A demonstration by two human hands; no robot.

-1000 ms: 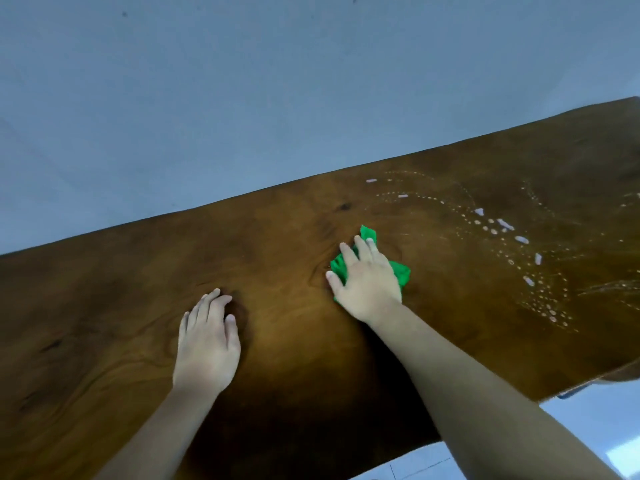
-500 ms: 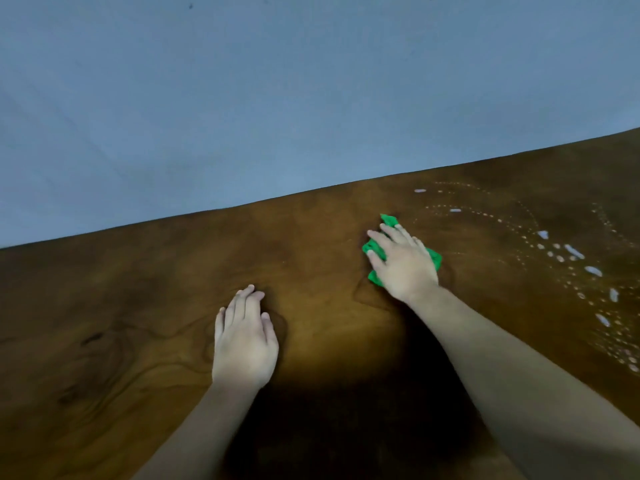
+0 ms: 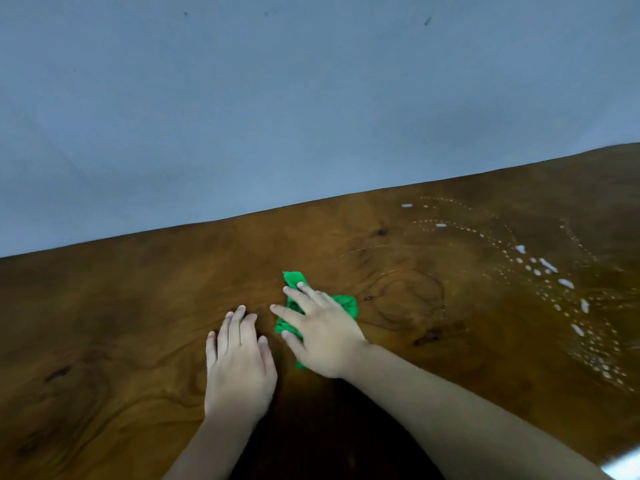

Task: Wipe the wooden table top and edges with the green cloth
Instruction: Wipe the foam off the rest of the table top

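A dark brown wooden table top (image 3: 138,306) fills the lower half of the view. A crumpled green cloth (image 3: 344,303) lies on it near the middle. My right hand (image 3: 320,336) presses flat on the cloth with straight, spread fingers and hides most of it. My left hand (image 3: 239,365) rests flat on the bare wood just left of the cloth, fingers straight and together. Both forearms reach in from the bottom edge.
White droplets and dotted wet streaks (image 3: 540,271) cover the table's right part. The far table edge (image 3: 242,216) runs against a plain blue-grey wall (image 3: 311,98). A pale sliver of floor (image 3: 627,467) shows at the bottom right corner.
My right hand has slid the green cloth leftwards and nearer, away from the droplets, until it sits beside my left hand. The left hand stays planted on the wood.
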